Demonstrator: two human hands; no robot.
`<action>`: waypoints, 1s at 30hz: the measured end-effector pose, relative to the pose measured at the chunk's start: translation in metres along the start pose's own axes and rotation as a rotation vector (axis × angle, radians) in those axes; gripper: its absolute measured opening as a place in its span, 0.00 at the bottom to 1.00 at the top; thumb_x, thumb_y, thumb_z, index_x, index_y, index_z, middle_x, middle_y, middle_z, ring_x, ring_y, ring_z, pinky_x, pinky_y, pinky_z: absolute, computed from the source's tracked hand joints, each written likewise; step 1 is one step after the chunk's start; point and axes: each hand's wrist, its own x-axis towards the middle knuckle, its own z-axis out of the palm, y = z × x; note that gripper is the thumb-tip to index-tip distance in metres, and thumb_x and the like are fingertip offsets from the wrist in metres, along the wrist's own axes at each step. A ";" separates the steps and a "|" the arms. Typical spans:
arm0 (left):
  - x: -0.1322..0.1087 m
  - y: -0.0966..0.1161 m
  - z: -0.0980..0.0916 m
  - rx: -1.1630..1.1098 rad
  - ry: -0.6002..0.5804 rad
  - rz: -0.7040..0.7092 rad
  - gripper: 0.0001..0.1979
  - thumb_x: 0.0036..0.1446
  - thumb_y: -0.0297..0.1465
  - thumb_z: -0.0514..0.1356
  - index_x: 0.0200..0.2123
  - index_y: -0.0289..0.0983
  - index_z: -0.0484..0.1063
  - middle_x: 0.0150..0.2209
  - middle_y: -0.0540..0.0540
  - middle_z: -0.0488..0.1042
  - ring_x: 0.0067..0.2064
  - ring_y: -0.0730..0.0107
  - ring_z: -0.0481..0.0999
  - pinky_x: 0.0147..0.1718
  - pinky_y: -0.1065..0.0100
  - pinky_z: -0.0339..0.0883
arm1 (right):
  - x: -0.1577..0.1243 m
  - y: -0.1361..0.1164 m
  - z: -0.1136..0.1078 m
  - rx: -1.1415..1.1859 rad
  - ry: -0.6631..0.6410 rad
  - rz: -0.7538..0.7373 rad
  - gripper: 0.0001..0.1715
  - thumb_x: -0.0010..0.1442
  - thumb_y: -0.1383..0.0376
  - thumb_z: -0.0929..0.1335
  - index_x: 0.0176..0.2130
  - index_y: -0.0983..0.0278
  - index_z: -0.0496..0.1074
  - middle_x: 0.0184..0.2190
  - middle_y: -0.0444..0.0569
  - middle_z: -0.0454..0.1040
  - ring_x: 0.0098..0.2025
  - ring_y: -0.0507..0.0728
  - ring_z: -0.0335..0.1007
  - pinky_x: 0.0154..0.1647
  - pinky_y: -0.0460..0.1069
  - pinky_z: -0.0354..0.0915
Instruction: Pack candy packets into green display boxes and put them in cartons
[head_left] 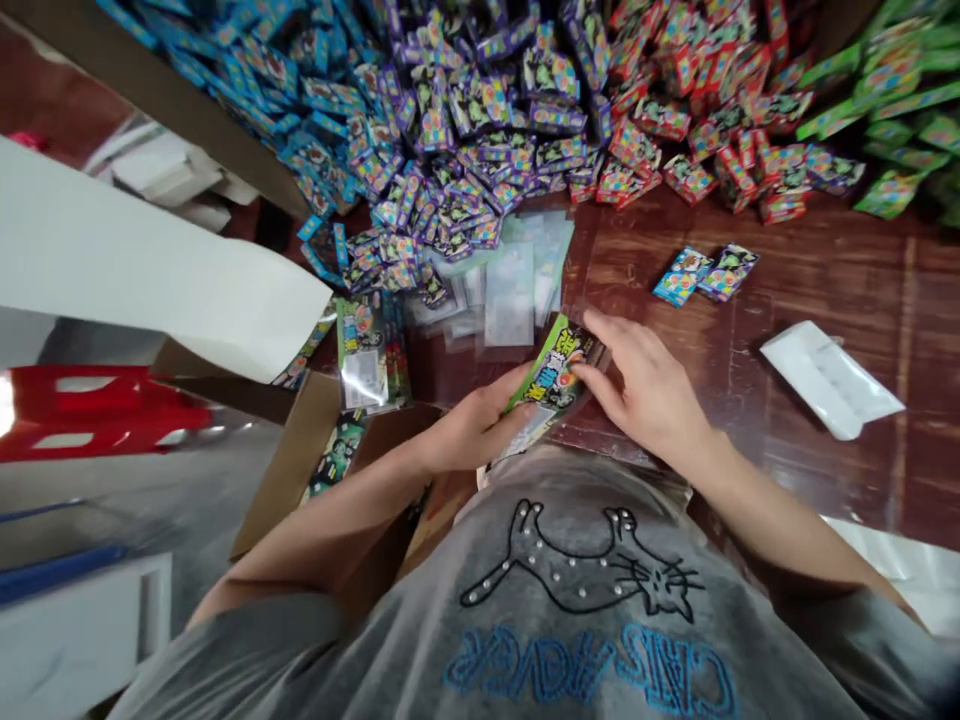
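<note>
My left hand (pixel 472 425) and my right hand (pixel 645 385) both grip a small stack of flat colourful packets (pixel 559 368), green one on top, partly inside a clear plastic bag, just above the table's near edge. The left fingers curl under the stack's lower end. The right fingers pinch its upper right end. Loose clear bags (pixel 510 290) lie just beyond the hands.
Heaps of small packets cover the far dark wooden table (pixel 825 260): blue (pixel 247 70), purple (pixel 465 110), red (pixel 697 90), green (pixel 892 100). Two packets (pixel 705 273) lie apart. A filled clear bag (pixel 371 350) sits by an open cardboard box (pixel 300 450). White paper (pixel 829 378) lies right.
</note>
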 end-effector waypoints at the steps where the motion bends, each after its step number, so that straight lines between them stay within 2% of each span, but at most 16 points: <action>1: 0.008 0.000 0.002 -0.010 -0.021 0.011 0.28 0.71 0.30 0.60 0.73 0.42 0.68 0.67 0.40 0.77 0.68 0.54 0.78 0.71 0.52 0.70 | 0.003 0.001 -0.003 -0.024 0.002 0.028 0.23 0.73 0.58 0.69 0.64 0.58 0.73 0.62 0.57 0.79 0.63 0.68 0.76 0.66 0.68 0.72; 4: 0.025 -0.008 0.011 0.000 -0.041 0.009 0.28 0.71 0.30 0.60 0.72 0.41 0.68 0.66 0.40 0.78 0.66 0.55 0.79 0.70 0.52 0.71 | 0.013 0.009 -0.020 -0.074 -0.042 0.149 0.14 0.69 0.58 0.73 0.52 0.59 0.77 0.44 0.52 0.83 0.45 0.63 0.81 0.49 0.59 0.77; 6: 0.034 -0.016 0.014 -0.045 -0.084 -0.003 0.28 0.69 0.32 0.62 0.71 0.41 0.69 0.65 0.39 0.79 0.66 0.54 0.79 0.69 0.51 0.72 | 0.018 0.014 -0.038 -0.080 -0.195 0.190 0.09 0.67 0.56 0.74 0.43 0.59 0.77 0.36 0.47 0.82 0.36 0.58 0.78 0.41 0.55 0.74; 7: 0.038 -0.020 0.016 -0.101 -0.128 -0.024 0.29 0.68 0.33 0.64 0.71 0.41 0.70 0.64 0.38 0.79 0.66 0.54 0.80 0.68 0.52 0.73 | 0.021 0.017 -0.048 -0.054 -0.315 0.176 0.09 0.67 0.56 0.74 0.40 0.58 0.78 0.35 0.45 0.82 0.34 0.57 0.78 0.40 0.54 0.74; 9: 0.046 -0.026 0.018 -0.257 -0.259 -0.100 0.32 0.62 0.36 0.70 0.68 0.41 0.72 0.61 0.38 0.81 0.62 0.54 0.83 0.62 0.52 0.78 | 0.028 0.022 -0.066 0.057 -0.561 0.098 0.08 0.69 0.56 0.73 0.40 0.56 0.79 0.39 0.44 0.84 0.38 0.57 0.80 0.44 0.54 0.74; 11: 0.056 -0.031 0.020 -0.346 -0.328 -0.181 0.28 0.58 0.38 0.73 0.61 0.40 0.77 0.54 0.40 0.85 0.53 0.56 0.87 0.52 0.56 0.83 | 0.032 0.028 -0.077 0.181 -0.682 0.038 0.08 0.70 0.55 0.71 0.42 0.54 0.80 0.46 0.44 0.85 0.45 0.58 0.82 0.50 0.55 0.76; 12: 0.061 -0.034 0.021 -0.332 -0.307 -0.212 0.23 0.58 0.39 0.73 0.55 0.39 0.79 0.48 0.43 0.86 0.47 0.59 0.87 0.46 0.59 0.83 | 0.033 0.032 -0.079 0.207 -0.650 0.044 0.09 0.71 0.55 0.70 0.43 0.54 0.80 0.49 0.45 0.85 0.49 0.59 0.82 0.53 0.56 0.76; 13: 0.066 -0.035 0.022 -0.290 -0.241 -0.236 0.18 0.59 0.41 0.71 0.49 0.38 0.81 0.42 0.45 0.86 0.41 0.62 0.86 0.41 0.62 0.82 | 0.033 0.036 -0.078 0.205 -0.557 0.078 0.11 0.71 0.53 0.70 0.43 0.55 0.80 0.51 0.47 0.84 0.52 0.60 0.82 0.56 0.58 0.76; 15: 0.076 -0.038 0.027 -0.223 -0.018 -0.268 0.15 0.62 0.43 0.68 0.41 0.36 0.81 0.35 0.48 0.84 0.34 0.67 0.82 0.34 0.67 0.77 | 0.027 0.042 -0.068 0.177 -0.245 0.201 0.15 0.72 0.49 0.69 0.46 0.56 0.78 0.54 0.52 0.83 0.55 0.61 0.81 0.58 0.60 0.76; 17: 0.085 -0.040 0.038 -0.289 0.199 -0.299 0.17 0.63 0.45 0.68 0.40 0.36 0.81 0.34 0.48 0.84 0.34 0.68 0.80 0.34 0.68 0.76 | 0.018 0.046 -0.047 0.198 0.038 0.370 0.25 0.71 0.42 0.68 0.52 0.58 0.74 0.52 0.55 0.83 0.51 0.62 0.82 0.55 0.60 0.77; 18: 0.089 -0.040 0.045 -0.362 0.279 -0.313 0.18 0.62 0.46 0.69 0.41 0.35 0.81 0.36 0.48 0.84 0.35 0.67 0.81 0.35 0.67 0.77 | 0.013 0.046 -0.034 0.229 0.098 0.458 0.29 0.70 0.39 0.67 0.54 0.59 0.72 0.50 0.56 0.83 0.48 0.61 0.83 0.51 0.59 0.78; 20: 0.095 -0.041 0.062 -0.514 0.384 -0.339 0.20 0.60 0.46 0.72 0.44 0.36 0.81 0.40 0.46 0.86 0.39 0.66 0.82 0.40 0.66 0.78 | 0.005 0.044 -0.006 0.243 0.070 0.606 0.32 0.71 0.37 0.64 0.54 0.61 0.70 0.45 0.57 0.84 0.41 0.61 0.84 0.45 0.57 0.77; 22: 0.100 -0.044 0.078 -0.627 0.464 -0.371 0.21 0.55 0.46 0.75 0.44 0.36 0.81 0.42 0.46 0.86 0.41 0.67 0.82 0.43 0.65 0.79 | 0.000 0.042 0.020 0.117 0.016 0.680 0.31 0.74 0.39 0.61 0.53 0.62 0.69 0.44 0.59 0.85 0.39 0.64 0.84 0.40 0.56 0.75; 24: 0.104 -0.049 0.087 -0.665 0.535 -0.425 0.23 0.54 0.48 0.76 0.41 0.36 0.81 0.40 0.47 0.85 0.37 0.69 0.81 0.40 0.68 0.77 | -0.001 0.042 0.038 -0.062 -0.009 0.703 0.28 0.77 0.44 0.57 0.54 0.63 0.69 0.42 0.60 0.85 0.38 0.66 0.84 0.37 0.55 0.71; 27: 0.108 -0.058 0.089 -0.557 0.590 -0.475 0.26 0.61 0.55 0.69 0.37 0.36 0.78 0.32 0.49 0.80 0.30 0.71 0.75 0.31 0.70 0.71 | 0.002 0.047 0.050 -0.184 -0.077 0.698 0.27 0.80 0.50 0.53 0.52 0.65 0.69 0.36 0.58 0.84 0.35 0.65 0.84 0.32 0.52 0.65; 30: 0.112 -0.063 0.087 -0.348 0.623 -0.424 0.26 0.66 0.56 0.64 0.35 0.37 0.76 0.30 0.50 0.76 0.31 0.71 0.73 0.31 0.71 0.68 | 0.004 0.051 0.049 -0.175 -0.111 0.672 0.27 0.80 0.51 0.54 0.47 0.64 0.71 0.33 0.55 0.84 0.34 0.64 0.83 0.32 0.51 0.65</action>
